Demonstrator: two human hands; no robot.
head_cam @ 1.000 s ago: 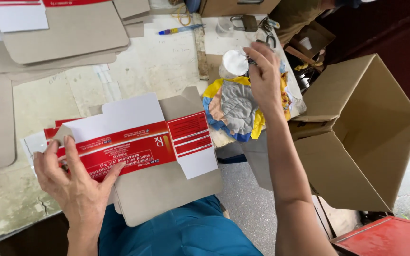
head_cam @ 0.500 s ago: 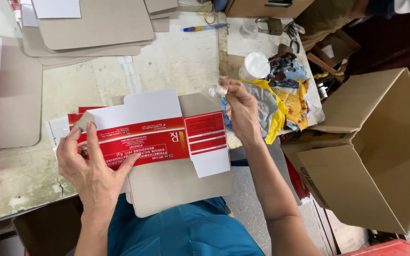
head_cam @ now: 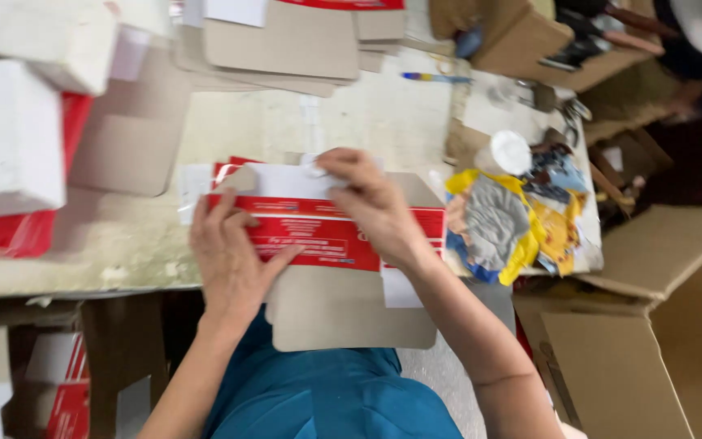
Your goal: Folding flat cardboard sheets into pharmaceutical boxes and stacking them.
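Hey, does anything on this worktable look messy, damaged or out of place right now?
The table top is stained and blotchy along its front edge. A crumpled heap of rags sits right of the flat carton that both the left hand and right hand press on. The carton itself looks undamaged, though the picture is blurred.

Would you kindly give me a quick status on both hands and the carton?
Left hand flat on red-and-white flat carton. Right hand pressing its white top flap, fingertips pinched on something small. Rag pile beside it, not in the way.

Worn pale table (head_cam: pixel 383 122) bears flat carton (head_cam: pixel 318 236), cardboard sheets (head_cam: pixel 286 41), rags (head_cam: pixel 505 223).
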